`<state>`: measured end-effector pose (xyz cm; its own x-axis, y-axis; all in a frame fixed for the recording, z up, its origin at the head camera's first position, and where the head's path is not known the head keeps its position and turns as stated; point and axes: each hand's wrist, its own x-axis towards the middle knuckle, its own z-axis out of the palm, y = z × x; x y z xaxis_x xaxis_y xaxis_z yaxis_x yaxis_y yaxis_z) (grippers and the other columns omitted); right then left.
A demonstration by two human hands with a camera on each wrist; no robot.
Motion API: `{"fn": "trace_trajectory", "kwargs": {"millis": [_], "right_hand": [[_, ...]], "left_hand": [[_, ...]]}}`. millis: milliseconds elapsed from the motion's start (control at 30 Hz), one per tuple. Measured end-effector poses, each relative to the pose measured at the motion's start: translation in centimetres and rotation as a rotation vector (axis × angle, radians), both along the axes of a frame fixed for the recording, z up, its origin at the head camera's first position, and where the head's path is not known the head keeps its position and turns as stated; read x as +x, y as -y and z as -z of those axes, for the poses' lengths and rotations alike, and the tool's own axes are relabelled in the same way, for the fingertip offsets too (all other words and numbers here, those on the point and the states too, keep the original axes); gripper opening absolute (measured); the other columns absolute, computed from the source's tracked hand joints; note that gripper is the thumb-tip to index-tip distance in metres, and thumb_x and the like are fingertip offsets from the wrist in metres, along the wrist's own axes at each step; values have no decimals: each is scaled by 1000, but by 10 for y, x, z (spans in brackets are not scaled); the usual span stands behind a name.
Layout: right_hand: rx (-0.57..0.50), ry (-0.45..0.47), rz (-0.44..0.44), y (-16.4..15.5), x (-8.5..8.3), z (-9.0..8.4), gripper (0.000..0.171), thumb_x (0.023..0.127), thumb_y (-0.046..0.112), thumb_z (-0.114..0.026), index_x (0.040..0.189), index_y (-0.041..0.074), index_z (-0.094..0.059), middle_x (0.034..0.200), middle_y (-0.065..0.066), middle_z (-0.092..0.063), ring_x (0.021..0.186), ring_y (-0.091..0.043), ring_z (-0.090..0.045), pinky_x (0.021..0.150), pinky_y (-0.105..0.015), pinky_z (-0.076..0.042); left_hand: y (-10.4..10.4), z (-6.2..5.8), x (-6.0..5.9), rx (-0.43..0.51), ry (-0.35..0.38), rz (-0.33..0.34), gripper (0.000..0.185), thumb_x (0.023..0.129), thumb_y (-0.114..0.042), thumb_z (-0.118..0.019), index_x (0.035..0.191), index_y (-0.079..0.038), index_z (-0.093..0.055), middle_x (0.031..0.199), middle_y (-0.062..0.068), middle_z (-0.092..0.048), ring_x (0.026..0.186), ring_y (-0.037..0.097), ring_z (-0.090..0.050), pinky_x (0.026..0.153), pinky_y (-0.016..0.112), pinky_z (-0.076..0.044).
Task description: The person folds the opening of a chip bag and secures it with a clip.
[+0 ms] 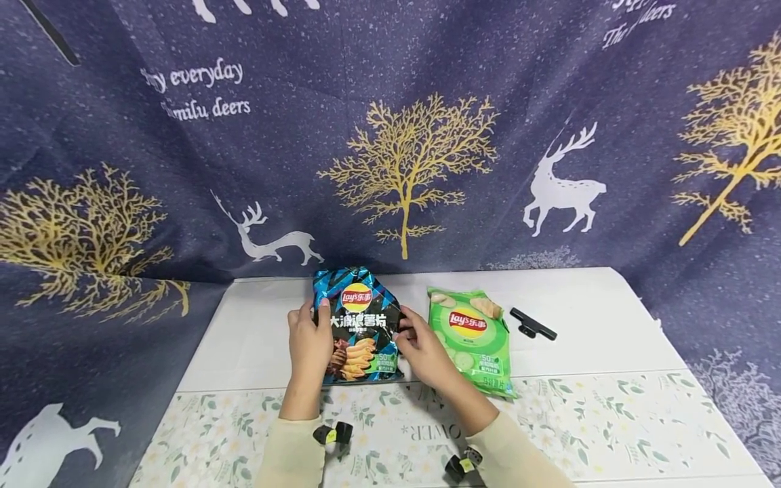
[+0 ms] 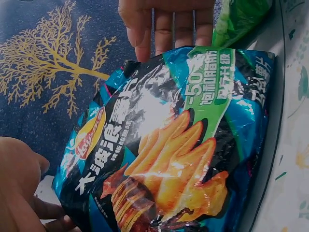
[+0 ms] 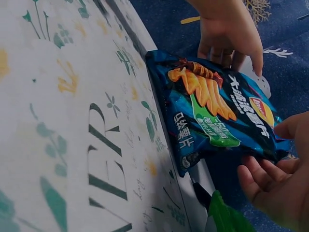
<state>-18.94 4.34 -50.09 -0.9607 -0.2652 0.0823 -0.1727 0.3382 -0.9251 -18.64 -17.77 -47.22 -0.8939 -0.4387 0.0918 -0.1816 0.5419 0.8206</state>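
Note:
A blue and black bag of potato chips [image 1: 361, 332] stands tilted back near the rear of the table, its printed front turned up toward me. My left hand [image 1: 310, 344] grips its left edge, thumb on the front and fingers behind. At the right edge, my right hand [image 1: 427, 349] holds the bag with the thumb at the front; in the right wrist view its other fingers [image 3: 263, 176] curl below the rim. Just right of that hand lies a green bag of potato chips [image 1: 470, 346], partly covered by the right wrist.
A small black bar-shaped object [image 1: 533, 324] lies right of the green bag. The white table [image 1: 586, 352] carries a leaf-patterned cover [image 1: 610, 427] along its front. A dark blue cloth [image 1: 366, 61] with trees and deer hangs close behind the table's back edge.

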Motion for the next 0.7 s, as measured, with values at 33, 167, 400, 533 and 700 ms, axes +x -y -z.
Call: {"fn": "trace_trajectory", "kwargs": {"millis": [33, 167, 400, 533, 700], "right_hand": [[2, -7, 3, 0, -1, -1, 61, 102, 21, -57, 157, 8, -34, 135, -12, -58, 113, -19, -61, 99, -39, -53], [3, -22, 11, 0, -3, -4, 56, 104, 21, -53, 156, 8, -36, 136, -14, -58, 113, -20, -62, 97, -39, -53], [-18, -30, 19, 2, -4, -8, 49, 106, 21, -51, 153, 12, -41, 135, -13, -61, 113, -21, -65, 97, -39, -55], [-29, -22, 45, 4, -5, -9, 45, 106, 24, -52, 150, 14, -47, 131, -11, -64, 110, -21, -66, 95, -40, -56], [-22, -24, 70, 7, -7, -10, 42, 105, 29, -54, 145, 16, -53, 124, -8, -67, 106, -20, -66, 89, -39, -56]], "left_hand": [[0, 0, 0, 6, -3, 0, 74, 105, -59, -36, 146, 2, -48, 128, 23, -44, 105, 39, -54, 91, 53, -45], [1, 0, 0, 9, -28, -3, 70, 105, -58, -35, 140, 1, -50, 124, 22, -44, 99, 36, -52, 87, 50, -44], [2, 0, 2, -12, -77, -19, 61, 106, -56, -35, 126, 0, -51, 115, 20, -44, 93, 34, -49, 82, 47, -42], [1, -1, 3, 4, -76, -20, 63, 105, -58, -35, 124, 1, -49, 121, 22, -45, 98, 38, -51, 87, 52, -43], [0, -3, 4, 13, -71, -19, 64, 105, -60, -35, 121, 1, -47, 126, 23, -46, 103, 41, -53, 91, 57, -43]]}}
